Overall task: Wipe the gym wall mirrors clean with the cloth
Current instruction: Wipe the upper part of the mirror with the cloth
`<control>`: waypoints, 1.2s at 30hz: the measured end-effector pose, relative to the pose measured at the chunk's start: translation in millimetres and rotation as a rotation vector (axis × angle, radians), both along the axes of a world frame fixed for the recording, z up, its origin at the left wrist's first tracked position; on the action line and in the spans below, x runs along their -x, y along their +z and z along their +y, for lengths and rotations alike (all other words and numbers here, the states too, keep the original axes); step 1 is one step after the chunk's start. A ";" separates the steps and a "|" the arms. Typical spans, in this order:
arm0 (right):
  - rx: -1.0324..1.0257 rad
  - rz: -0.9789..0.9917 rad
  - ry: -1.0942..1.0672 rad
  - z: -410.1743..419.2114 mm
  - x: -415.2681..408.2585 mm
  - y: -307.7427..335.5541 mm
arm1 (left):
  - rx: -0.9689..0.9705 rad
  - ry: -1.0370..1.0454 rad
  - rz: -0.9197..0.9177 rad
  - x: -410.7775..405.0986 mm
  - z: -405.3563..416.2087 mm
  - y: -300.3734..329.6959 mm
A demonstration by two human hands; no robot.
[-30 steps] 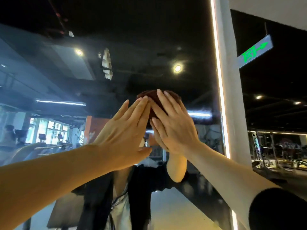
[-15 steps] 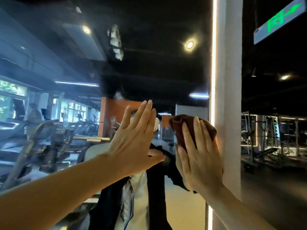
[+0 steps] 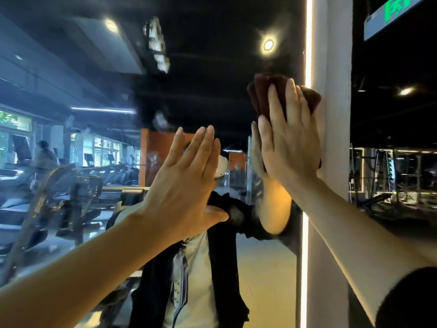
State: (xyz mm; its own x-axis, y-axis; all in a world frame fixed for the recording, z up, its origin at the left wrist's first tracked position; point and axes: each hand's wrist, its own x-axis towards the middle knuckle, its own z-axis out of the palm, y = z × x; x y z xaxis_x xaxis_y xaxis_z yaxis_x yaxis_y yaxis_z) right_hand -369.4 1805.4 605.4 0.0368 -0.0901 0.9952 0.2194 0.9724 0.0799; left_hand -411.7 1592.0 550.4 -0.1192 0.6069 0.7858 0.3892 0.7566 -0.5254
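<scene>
Brown cloth [image 3: 264, 95] under flat right hand [image 3: 290, 147] fingers; left hand [image 3: 186, 185] spread, bare — may smudge mirror [image 3: 201, 79]

Two bare forearms ending in a left hand [image 3: 182, 185] and a right hand [image 3: 290, 147] without rings or gloves, with only a dark sleeve cuff [image 3: 409, 297] on the right arm.
</scene>
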 end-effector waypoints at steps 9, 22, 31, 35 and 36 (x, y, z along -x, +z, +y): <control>-0.012 -0.213 0.056 -3.7 -17.3 -205.0 | -0.027 0.008 -0.065 -8.4 -1.2 4.3; 0.090 -0.013 0.063 -49.9 15.9 -41.2 | -0.089 -0.197 -0.034 1.5 -33.0 -19.0; -0.135 -0.300 0.028 -58.5 -1.6 -238.1 | 0.008 -0.139 -0.143 11.5 -55.9 -82.6; -0.013 -0.111 0.067 -49.0 10.5 -128.2 | 0.001 -0.159 -0.128 14.1 -55.8 -83.8; 0.070 -0.072 0.088 -49.3 13.1 -97.7 | -0.001 -0.157 -0.128 14.5 -55.2 -84.4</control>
State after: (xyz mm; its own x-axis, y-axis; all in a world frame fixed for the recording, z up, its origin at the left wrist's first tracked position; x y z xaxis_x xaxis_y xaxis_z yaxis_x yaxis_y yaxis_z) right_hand -382.5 1756.1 507.7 -0.0300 -0.0197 0.9994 0.1291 0.9914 0.0234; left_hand -426.3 1536.9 465.9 -0.1221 0.6248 0.7712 0.5659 0.6822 -0.4631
